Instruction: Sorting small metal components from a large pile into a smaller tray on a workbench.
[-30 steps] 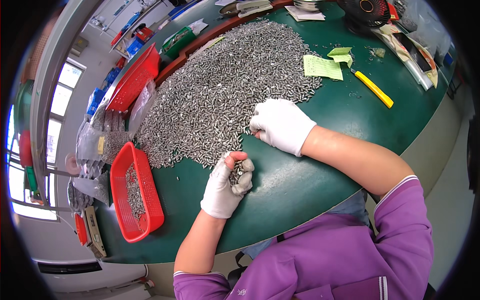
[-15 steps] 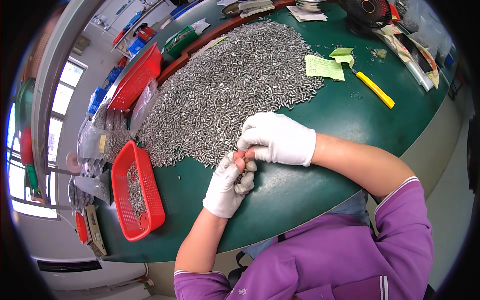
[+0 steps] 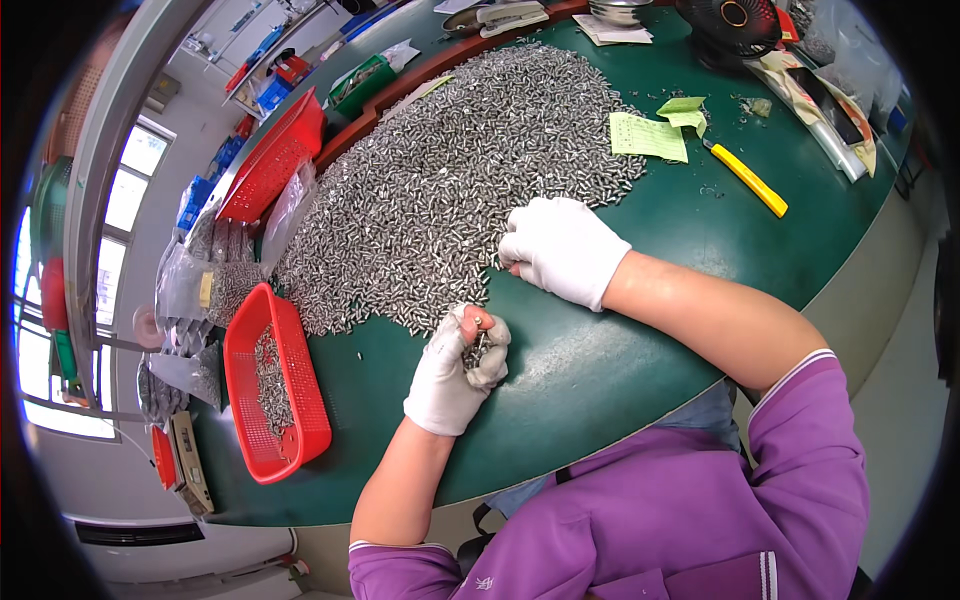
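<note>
A wide pile of short, silvery cylindrical metal pieces (image 3: 450,170) spreads over the green tabletop; they are too small to tell screws from pins. My left hand (image 3: 452,375), in a white glove with bare thumb tip, is closed around several of these metal pieces (image 3: 478,347), which show between thumb and curled fingers just in front of the pile's near edge. At that edge, farther right, my gloved right hand (image 3: 562,250) has its fingers bent down against the pieces. Its fingertips are mostly hidden, and what they pinch does not show.
Left of my hands stands a red plastic basket (image 3: 277,385) with some metal pieces inside. Another red basket (image 3: 275,160) leans beyond bagged pieces. Right of the pile lie green paper slips (image 3: 650,137) and a yellow-handled cutter (image 3: 748,180). A black fan (image 3: 733,25) stands far right.
My right hand has moved away from my left hand, up and to the right, down to the pile's edge. The left hand has stayed in place, its held pieces now more exposed.
</note>
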`<action>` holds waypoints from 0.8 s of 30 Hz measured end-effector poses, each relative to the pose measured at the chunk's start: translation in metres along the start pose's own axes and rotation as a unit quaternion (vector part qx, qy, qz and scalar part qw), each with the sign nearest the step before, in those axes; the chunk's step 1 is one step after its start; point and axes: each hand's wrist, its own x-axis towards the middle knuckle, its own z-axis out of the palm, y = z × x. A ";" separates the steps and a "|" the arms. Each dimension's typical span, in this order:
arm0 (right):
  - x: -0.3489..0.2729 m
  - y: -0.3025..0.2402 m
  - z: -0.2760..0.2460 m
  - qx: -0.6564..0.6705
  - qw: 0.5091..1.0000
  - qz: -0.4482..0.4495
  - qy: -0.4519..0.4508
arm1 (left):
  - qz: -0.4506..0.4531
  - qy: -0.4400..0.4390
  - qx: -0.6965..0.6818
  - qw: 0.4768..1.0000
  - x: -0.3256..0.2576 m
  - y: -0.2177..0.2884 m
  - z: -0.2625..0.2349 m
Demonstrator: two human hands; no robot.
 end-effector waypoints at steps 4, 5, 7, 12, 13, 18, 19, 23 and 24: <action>-0.001 0.003 0.001 0.007 1.000 -0.002 0.001 | -0.007 -0.009 -0.005 1.000 0.000 0.001 0.000; -0.001 0.003 -0.001 0.022 1.000 -0.008 0.002 | -0.007 -0.016 -0.014 1.000 0.001 0.001 -0.001; -0.001 0.003 -0.001 0.037 0.999 -0.015 0.003 | -0.007 -0.023 -0.022 0.999 0.001 0.001 -0.001; -0.002 -0.002 0.000 0.058 0.998 -0.017 -0.018 | 0.002 -0.008 -0.030 1.000 0.000 -0.001 0.000; -0.003 -0.003 0.002 0.119 0.993 -0.029 -0.001 | 0.002 -0.009 -0.030 1.000 0.001 -0.002 -0.001; -0.003 -0.018 -0.012 0.282 0.957 -0.071 -0.008 | -0.011 -0.015 -0.037 0.999 0.003 -0.001 0.000; -0.004 -0.019 -0.012 0.283 0.956 -0.072 -0.008 | -0.011 -0.014 -0.037 0.999 0.002 -0.001 0.000; -0.004 -0.015 -0.010 0.273 0.958 -0.085 0.021 | -0.021 -0.006 -0.023 0.999 0.003 -0.001 0.000; -0.004 -0.013 -0.009 0.268 0.960 -0.075 0.029 | -0.026 0.006 -0.024 0.999 0.002 0.000 0.001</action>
